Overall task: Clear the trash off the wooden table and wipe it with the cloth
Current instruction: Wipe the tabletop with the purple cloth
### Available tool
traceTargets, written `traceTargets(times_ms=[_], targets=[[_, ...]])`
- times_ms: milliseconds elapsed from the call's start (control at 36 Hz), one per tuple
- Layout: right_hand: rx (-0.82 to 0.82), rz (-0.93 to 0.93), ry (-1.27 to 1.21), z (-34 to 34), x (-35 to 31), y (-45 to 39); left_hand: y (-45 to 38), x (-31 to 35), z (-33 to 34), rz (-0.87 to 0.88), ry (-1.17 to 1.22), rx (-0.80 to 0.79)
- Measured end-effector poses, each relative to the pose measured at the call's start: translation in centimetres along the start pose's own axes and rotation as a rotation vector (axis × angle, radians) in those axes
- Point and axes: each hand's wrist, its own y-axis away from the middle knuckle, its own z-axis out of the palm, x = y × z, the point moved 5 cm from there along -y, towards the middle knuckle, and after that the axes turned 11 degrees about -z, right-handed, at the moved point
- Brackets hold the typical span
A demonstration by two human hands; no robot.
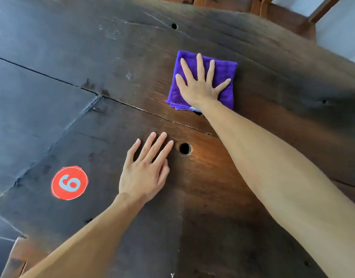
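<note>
Right hand (200, 85) is lying flat, fingers spread, pressing down on the folded purple cloth (224, 77). Not gripping it, just palm pressure. Cloth is sitting on the wooden table (283, 81) toward the far right, just beyond the plank seam (132, 106). Left hand (144, 171) is also lying open and empty, flat on the wood, bracing just beside the round hole (185, 148). No trash is showing in view, so I'm judging we're in the wiping stage.

Risks as I'm reading them: cloth is being held by friction only (no pinch), so it could be bunching or sliding out from under the palm on a fast stroke. Loose hem at the near edge could be snagging in the seam or hole. Red number sticker (69, 183) could be lifting if wiped hard.
</note>
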Motion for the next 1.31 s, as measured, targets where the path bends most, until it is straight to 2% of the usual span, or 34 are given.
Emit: traceTargets(times_ms=[194, 278, 444, 611, 778, 944, 1167, 1306], targets=[[-0.009, -0.015, 0.007, 3.2, -2.5, 10.4, 1.1, -0.9, -1.9, -0.087, 0.361, 0.044], [-0.013, -0.008, -0.007, 4.3, -3.6, 14.4, 1.8, -1.0, -3.3, -0.072, 0.391, 0.102], [-0.026, -0.026, 0.012, 6.9, -6.3, 23.5, 6.2, -4.0, -5.6, -0.07, 0.293, 0.162], [-0.096, -0.049, -0.027, 9.4, -9.3, 34.1, 10.9, -11.5, -6.2, -0.218, 0.141, 0.173], [-0.128, -0.085, 0.021, 11.4, -10.4, 43.6, 14.2, -17.6, -4.9, -0.352, 0.004, 0.052], [-0.164, -0.081, 0.047, 12.6, -7.7, 52.7, 15.5, -19.8, -3.1, -0.327, -0.047, -0.053], [-0.269, 0.053, 0.172, 13.6, 0.8, 64.4, 15.6, -19.6, -3.1, -0.349, -0.032, -0.046], [-0.241, 0.073, 0.204, 13.6, 1.0, 64.1, 15.3, -19.3, -3.1, -0.367, -0.026, -0.026]])
